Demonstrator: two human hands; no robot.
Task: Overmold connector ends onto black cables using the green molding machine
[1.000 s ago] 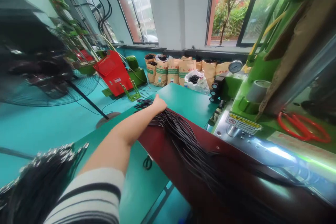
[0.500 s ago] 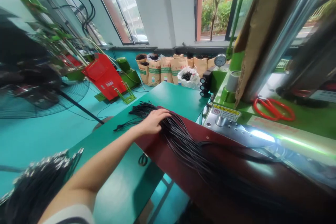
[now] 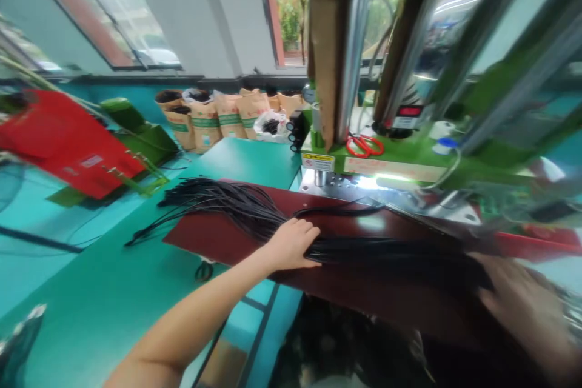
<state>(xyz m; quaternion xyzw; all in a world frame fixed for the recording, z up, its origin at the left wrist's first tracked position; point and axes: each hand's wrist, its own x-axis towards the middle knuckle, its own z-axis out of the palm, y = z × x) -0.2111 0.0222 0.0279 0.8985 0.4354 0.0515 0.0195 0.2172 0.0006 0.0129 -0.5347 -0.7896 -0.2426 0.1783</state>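
Basically a workshop room, sacks (image 3: 227,116) by the wall, green machine (image 3: 482,173) behind. Green table (image 3: 136,297) partly under dark red board (image 3: 204,237), likely flat support for black cable bundle (image 3: 248,209) along it, ends fanned left. 2 hands: left hand (image 3: 293,245) curled over mid-bundle, probably keeping strands together; right hand (image 3: 522,300) at right end, blurred, grip can't tell.

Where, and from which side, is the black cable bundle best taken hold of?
Probably from above, across the gathered stretch of the black cable bundle, where the left hand is now. The bundle lies lengthwise on the dark red board, strands close together there; its left end fans out over the green table, so a grip on that end might miss some.
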